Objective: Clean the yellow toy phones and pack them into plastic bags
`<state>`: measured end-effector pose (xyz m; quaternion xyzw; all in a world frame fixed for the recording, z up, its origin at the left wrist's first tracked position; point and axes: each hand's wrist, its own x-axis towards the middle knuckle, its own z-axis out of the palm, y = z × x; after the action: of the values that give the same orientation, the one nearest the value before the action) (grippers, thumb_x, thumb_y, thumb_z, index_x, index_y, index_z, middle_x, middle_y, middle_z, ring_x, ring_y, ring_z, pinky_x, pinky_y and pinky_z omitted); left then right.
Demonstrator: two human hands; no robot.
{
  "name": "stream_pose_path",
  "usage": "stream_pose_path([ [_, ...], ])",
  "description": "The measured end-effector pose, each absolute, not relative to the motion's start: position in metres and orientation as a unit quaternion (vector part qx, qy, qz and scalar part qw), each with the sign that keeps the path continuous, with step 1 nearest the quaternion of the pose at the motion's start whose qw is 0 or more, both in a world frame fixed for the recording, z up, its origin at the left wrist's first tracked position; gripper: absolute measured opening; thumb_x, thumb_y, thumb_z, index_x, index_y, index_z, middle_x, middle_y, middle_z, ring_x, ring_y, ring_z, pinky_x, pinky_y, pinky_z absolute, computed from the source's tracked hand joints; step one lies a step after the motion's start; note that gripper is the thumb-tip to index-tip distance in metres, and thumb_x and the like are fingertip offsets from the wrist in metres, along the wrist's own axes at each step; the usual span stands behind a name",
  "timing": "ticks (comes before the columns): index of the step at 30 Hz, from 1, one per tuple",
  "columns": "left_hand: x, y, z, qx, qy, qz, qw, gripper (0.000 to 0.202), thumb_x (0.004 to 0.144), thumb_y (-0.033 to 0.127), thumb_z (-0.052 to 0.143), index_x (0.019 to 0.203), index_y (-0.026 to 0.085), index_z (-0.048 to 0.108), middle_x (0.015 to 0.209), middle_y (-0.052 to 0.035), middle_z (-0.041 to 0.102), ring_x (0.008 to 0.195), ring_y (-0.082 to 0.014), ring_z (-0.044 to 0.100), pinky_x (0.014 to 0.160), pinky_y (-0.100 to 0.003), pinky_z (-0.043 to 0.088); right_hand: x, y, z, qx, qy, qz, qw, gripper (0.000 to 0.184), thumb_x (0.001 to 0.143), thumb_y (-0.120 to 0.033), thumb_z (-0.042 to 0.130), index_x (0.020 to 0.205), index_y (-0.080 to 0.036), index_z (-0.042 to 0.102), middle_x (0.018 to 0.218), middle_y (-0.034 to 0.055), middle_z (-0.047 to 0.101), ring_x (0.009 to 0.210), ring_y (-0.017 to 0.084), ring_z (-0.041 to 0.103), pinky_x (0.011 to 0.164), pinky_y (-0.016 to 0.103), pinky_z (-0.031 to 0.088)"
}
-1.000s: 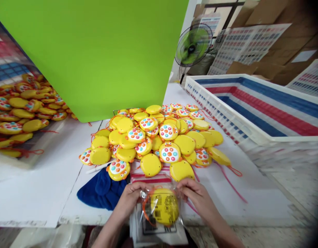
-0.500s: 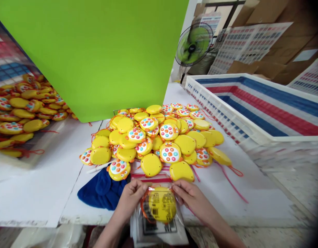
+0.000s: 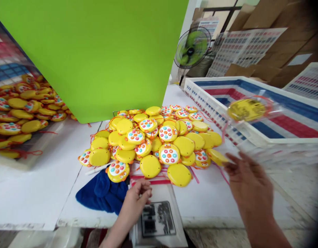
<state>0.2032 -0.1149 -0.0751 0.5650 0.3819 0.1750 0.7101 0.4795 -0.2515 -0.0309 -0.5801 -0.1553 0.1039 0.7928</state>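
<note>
A yellow toy in a clear printed bag (image 3: 248, 109), blurred, is in the air over the near rim of the white crate, apart from my right hand. My right hand (image 3: 248, 182) is open and smeared by motion, with its fingers stretched toward the toy pile (image 3: 159, 137). Over the stack of clear printed bags (image 3: 159, 218) at the table's front edge is my left hand (image 3: 138, 198), its fingers loosely curled, thumb apart, nothing seen in them. The pile's yellow toys have coloured dots on white faces and orange cords.
The white crate (image 3: 226, 132), lined with striped cloth, stands at the right. A blue cloth (image 3: 102, 193) lies left of the bags. Behind the pile rises a green panel (image 3: 97, 62). More toys fill a bin (image 3: 27, 110) at the left. A fan (image 3: 191, 50) is at the back.
The bagged toy has left both hands and flown right, up to the crate. My right hand has swung right and opened. My left hand stays above the bag stack, its grip loosened.
</note>
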Motion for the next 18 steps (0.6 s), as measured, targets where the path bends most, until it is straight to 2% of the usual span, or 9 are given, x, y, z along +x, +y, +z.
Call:
stream_pose_path([
  [2, 0.204, -0.116, -0.075, 0.580, 0.382, 0.174, 0.698, 0.029, 0.075, 0.038, 0.063, 0.094, 0.016, 0.056, 0.083, -0.0033, 0.056, 0.075, -0.0169, 0.056, 0.060, -0.028, 0.052, 0.468, -0.256, -0.043, -0.616, -0.181, 0.172, 0.747, 0.022, 0.072, -0.041, 0.073, 0.084, -0.022, 0.069, 0.079, 0.0027, 0.070, 0.060, 0.014, 0.062, 0.052, 0.026, 0.052],
  [4, 0.204, -0.116, -0.074, 0.583, 0.382, 0.171, 0.696, 0.028, 0.075, 0.037, 0.061, 0.093, 0.016, 0.056, 0.082, -0.0030, 0.056, 0.075, -0.0171, 0.056, 0.060, -0.029, 0.052, 0.461, -0.264, -0.059, -0.675, -0.212, 0.267, 0.654, 0.030, 0.068, -0.045, 0.074, 0.078, -0.016, 0.070, 0.073, 0.0070, 0.071, 0.060, 0.019, 0.064, 0.054, 0.031, 0.055],
  [6, 0.204, -0.115, -0.072, 0.584, 0.382, 0.166, 0.697, 0.028, 0.075, 0.037, 0.061, 0.093, 0.016, 0.056, 0.083, -0.0031, 0.056, 0.075, -0.0171, 0.056, 0.061, -0.029, 0.052, 0.462, -0.272, -0.073, -0.743, -0.230, 0.319, 0.541, 0.035, 0.067, -0.048, 0.072, 0.081, -0.016, 0.070, 0.073, 0.0074, 0.071, 0.062, 0.021, 0.065, 0.057, 0.034, 0.056],
  [8, 0.203, -0.114, -0.071, 0.590, 0.381, 0.157, 0.694, 0.029, 0.075, 0.037, 0.060, 0.094, 0.016, 0.056, 0.084, -0.0036, 0.056, 0.075, -0.0175, 0.056, 0.062, -0.029, 0.052, 0.471, -0.281, -0.083, -0.790, -0.230, 0.310, 0.475, 0.034, 0.066, -0.048, 0.069, 0.082, -0.017, 0.068, 0.069, 0.0045, 0.069, 0.057, 0.019, 0.063, 0.052, 0.033, 0.055],
  [10, 0.204, -0.114, -0.072, 0.605, 0.379, 0.147, 0.684, 0.027, 0.077, 0.036, 0.056, 0.095, 0.015, 0.056, 0.085, -0.0041, 0.056, 0.075, -0.0176, 0.056, 0.062, -0.030, 0.052, 0.480, -0.286, -0.086, -0.822, -0.238, 0.270, 0.442, 0.029, 0.068, -0.046, 0.065, 0.079, -0.019, 0.066, 0.063, 0.0012, 0.065, 0.050, 0.017, 0.060, 0.048, 0.031, 0.052],
  [13, 0.205, -0.114, -0.074, 0.672, 0.370, 0.142, 0.626, 0.020, 0.080, 0.028, 0.051, 0.095, 0.016, 0.056, 0.082, -0.0038, 0.057, 0.071, -0.0167, 0.055, 0.061, -0.029, 0.051, 0.483, -0.283, -0.082, -0.843, -0.265, 0.226, 0.410, 0.028, 0.073, -0.046, 0.059, 0.085, -0.020, 0.064, 0.065, 0.0013, 0.065, 0.055, 0.019, 0.062, 0.052, 0.031, 0.054],
  [16, 0.207, -0.115, -0.072, 0.778, 0.345, 0.128, 0.510, 0.015, 0.081, 0.019, 0.052, 0.094, 0.017, 0.057, 0.087, -0.0049, 0.060, 0.070, -0.0163, 0.057, 0.066, -0.030, 0.050, 0.469, -0.267, -0.076, -0.832, -0.320, 0.198, 0.408, 0.032, 0.079, -0.046, 0.054, 0.095, -0.020, 0.062, 0.081, 0.0062, 0.069, 0.069, 0.022, 0.065, 0.061, 0.035, 0.056],
  [18, 0.209, -0.117, -0.068, 0.836, 0.326, 0.112, 0.426, 0.017, 0.082, 0.014, 0.052, 0.098, 0.018, 0.057, 0.096, -0.0062, 0.062, 0.076, -0.0173, 0.060, 0.071, -0.030, 0.050, 0.454, -0.252, -0.075, -0.824, -0.364, 0.170, 0.399, 0.034, 0.081, -0.045, 0.054, 0.101, -0.020, 0.061, 0.094, 0.0091, 0.069, 0.078, 0.024, 0.066, 0.070, 0.037, 0.055],
])
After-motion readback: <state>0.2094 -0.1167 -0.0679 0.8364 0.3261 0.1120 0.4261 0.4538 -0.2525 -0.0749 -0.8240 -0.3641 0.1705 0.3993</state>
